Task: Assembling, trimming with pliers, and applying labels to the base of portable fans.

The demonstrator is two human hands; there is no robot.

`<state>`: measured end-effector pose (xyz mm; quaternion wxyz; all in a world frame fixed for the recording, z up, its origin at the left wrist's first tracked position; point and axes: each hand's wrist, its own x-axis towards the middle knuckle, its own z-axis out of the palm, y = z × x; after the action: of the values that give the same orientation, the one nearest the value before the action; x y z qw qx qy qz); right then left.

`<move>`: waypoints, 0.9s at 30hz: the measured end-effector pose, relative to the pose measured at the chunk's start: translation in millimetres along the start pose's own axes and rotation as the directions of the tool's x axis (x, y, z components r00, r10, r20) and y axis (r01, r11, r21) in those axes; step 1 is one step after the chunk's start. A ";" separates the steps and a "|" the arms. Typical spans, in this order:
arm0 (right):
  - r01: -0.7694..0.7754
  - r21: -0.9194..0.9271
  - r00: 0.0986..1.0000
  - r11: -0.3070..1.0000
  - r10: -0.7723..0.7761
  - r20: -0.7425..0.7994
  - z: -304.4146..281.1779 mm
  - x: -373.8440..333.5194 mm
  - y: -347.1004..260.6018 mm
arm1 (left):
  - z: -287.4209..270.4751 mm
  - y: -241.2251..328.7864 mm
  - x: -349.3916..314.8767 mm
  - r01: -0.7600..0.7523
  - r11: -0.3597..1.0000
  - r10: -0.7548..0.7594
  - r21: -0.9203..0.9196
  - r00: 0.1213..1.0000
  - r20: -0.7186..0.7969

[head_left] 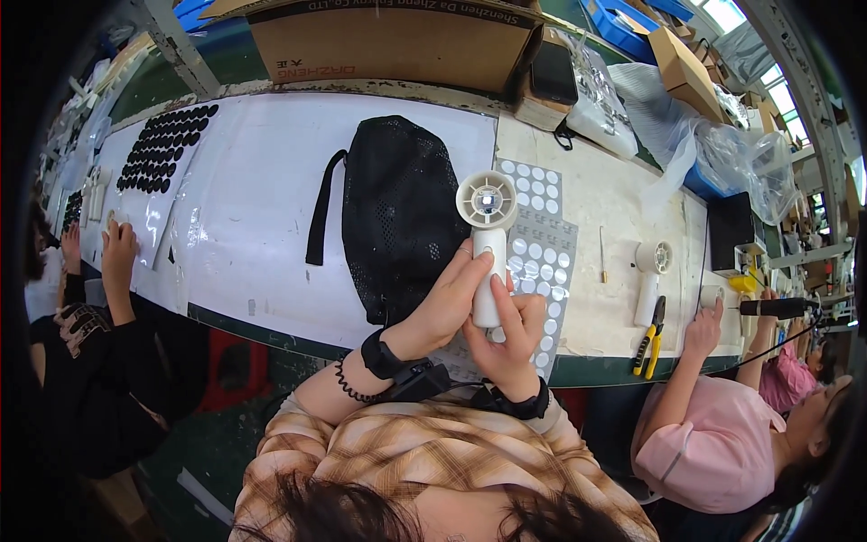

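Note:
A white handheld fan (489,237) stands upright between my two hands, its round spoked head at the top. My left hand (449,294) wraps the handle from the left, fingers near the button. From the other side, my right hand (510,332) grips the lower handle. Just left of the fan lies a black mesh bag (397,203) with a strap. Sheets of round white stickers (545,242) lie behind and right of my hands, partly covered by them.
To the right lie a second white fan (648,280), yellow-handled pliers (649,339) and a thin screwdriver (602,257). A large cardboard box (388,45) stands at the back, beside a phone (553,72). Black round pieces (167,149) cover a sheet at left. Co-workers sit on both sides.

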<state>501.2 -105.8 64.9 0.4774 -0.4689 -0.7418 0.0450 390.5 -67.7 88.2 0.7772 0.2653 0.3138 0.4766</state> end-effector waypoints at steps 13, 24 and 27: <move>-0.003 0.124 0.992 0.992 0.018 -0.123 -42.1 19.8 21.6 | -10.2 17.9 -1.0 0.063 0.936 -0.133 0.347 0.975 0.181; -0.101 0.277 0.988 0.955 0.063 0.141 -65.2 39.6 11.1 | 20.9 9.5 -7.0 -0.598 0.530 0.294 0.602 0.795 0.530; -0.236 0.288 0.939 0.928 0.141 0.315 -77.3 55.2 42.8 | 8.8 4.6 -4.9 -0.506 0.667 0.280 0.546 0.850 0.446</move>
<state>581.4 -70.6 121.4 0.4274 -0.4427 -0.7371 0.2793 392.6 -71.2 98.5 0.5540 0.6530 0.2599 0.4463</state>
